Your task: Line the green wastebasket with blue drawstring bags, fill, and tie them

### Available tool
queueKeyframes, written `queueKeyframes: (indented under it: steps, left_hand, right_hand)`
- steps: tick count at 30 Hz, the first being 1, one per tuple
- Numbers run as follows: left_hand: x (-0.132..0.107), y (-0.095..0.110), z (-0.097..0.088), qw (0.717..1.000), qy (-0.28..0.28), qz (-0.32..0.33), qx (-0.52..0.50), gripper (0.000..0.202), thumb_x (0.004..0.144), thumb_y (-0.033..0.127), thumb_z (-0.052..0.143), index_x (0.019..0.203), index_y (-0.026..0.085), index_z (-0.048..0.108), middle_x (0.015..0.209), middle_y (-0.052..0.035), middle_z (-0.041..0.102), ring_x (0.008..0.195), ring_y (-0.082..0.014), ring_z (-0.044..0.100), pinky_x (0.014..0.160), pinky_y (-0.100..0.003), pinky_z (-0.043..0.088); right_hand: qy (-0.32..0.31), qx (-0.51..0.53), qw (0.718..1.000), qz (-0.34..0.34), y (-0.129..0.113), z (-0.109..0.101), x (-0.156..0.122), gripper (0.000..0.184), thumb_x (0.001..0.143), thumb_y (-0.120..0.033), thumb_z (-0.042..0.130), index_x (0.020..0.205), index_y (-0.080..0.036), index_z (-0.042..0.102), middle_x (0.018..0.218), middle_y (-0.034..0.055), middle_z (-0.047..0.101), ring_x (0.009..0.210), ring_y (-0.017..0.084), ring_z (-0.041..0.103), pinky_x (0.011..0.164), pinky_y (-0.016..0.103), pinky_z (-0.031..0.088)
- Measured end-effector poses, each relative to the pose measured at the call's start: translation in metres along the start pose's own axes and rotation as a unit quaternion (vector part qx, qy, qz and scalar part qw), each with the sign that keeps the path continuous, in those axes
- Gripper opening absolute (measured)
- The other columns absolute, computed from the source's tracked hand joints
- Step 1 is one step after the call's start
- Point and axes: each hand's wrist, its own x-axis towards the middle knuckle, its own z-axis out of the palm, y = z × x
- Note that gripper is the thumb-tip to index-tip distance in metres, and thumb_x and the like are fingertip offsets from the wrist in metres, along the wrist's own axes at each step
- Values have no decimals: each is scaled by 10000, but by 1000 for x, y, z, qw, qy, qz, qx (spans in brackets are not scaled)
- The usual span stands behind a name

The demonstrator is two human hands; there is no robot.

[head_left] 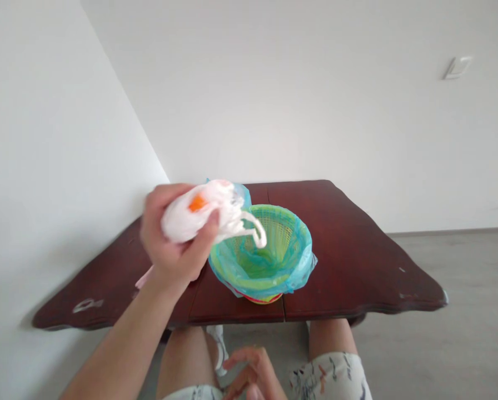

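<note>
My left hand grips a white plastic bag, blurred by motion, above the table. Through the thin plastic an orange object shows; its exact kind is hidden. One bag handle loops out over the rim of a green woven plastic basket. A teal plastic liner lines that basket and folds over its rim. A red and yellow rim shows beneath the basket. My right hand hovers low near my lap, fingers apart, holding nothing.
The basket stands on a dark reddish-brown wooden table with a scuffed, scalloped edge, pushed against the left wall. A pink item pokes out beneath my left hand. My bare knees and patterned shorts lie below the table edge.
</note>
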Motion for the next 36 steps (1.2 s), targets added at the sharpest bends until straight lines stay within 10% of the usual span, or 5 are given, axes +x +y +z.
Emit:
queueKeyframes:
  steps: [5, 9, 17, 25, 36]
  left_hand:
    - [52, -21, 27, 920, -370, 129, -29, 766, 947, 643, 979, 1610, 351, 729, 1694, -119, 735, 1594, -425, 675, 1329, -670, 538]
    - [50, -29, 15, 882, -460, 86, -43, 593, 1180, 583, 722, 1724, 350, 674, 1775, -99, 687, 1619, -368, 684, 1278, -564, 608]
    - [-22, -48, -33, 970, -233, 51, -35, 334, 1187, 322, 630, 1485, 361, 777, 1595, -61, 800, 1431, -325, 801, 1226, -530, 673]
    - [-147, -32, -6, 979, -53, 183, 73, 561, 891, 101, 1008, 1304, 371, 742, 1232, -41, 800, 1057, -258, 821, 956, -461, 733]
    - [-145, -1, 29, 988, 13, 148, 35, 343, 1030, 128, 862, 1251, 382, 795, 1032, -11, 856, 924, -250, 813, 885, -458, 653]
  right_hand:
    - [102, -18, 995, -10, -10, -9, -6, 903, 916, -1080, 652, 1290, -261, 717, 1272, 162, 830, 707, 207, 794, 642, 312, 512]
    - [229, -52, 971, -52, -48, -26, -18, 660, 1058, -893, 670, 1257, -277, 801, 1185, 129, 865, 725, 251, 827, 736, 375, 596]
    - [379, -278, 863, -186, -143, -91, -22, 206, 1199, -449, 688, 1279, -291, 793, 1098, 75, 835, 798, 229, 805, 775, 358, 671]
    - [263, -635, 618, -382, -178, -131, 10, 655, 1030, -130, 893, 1618, -362, 720, 1553, 148, 724, 1382, 359, 746, 1103, 551, 697]
    - [224, -656, 579, -430, -206, -109, 50, 301, 1043, -72, 784, 1216, -319, 773, 1248, 92, 768, 1097, 290, 723, 971, 501, 619]
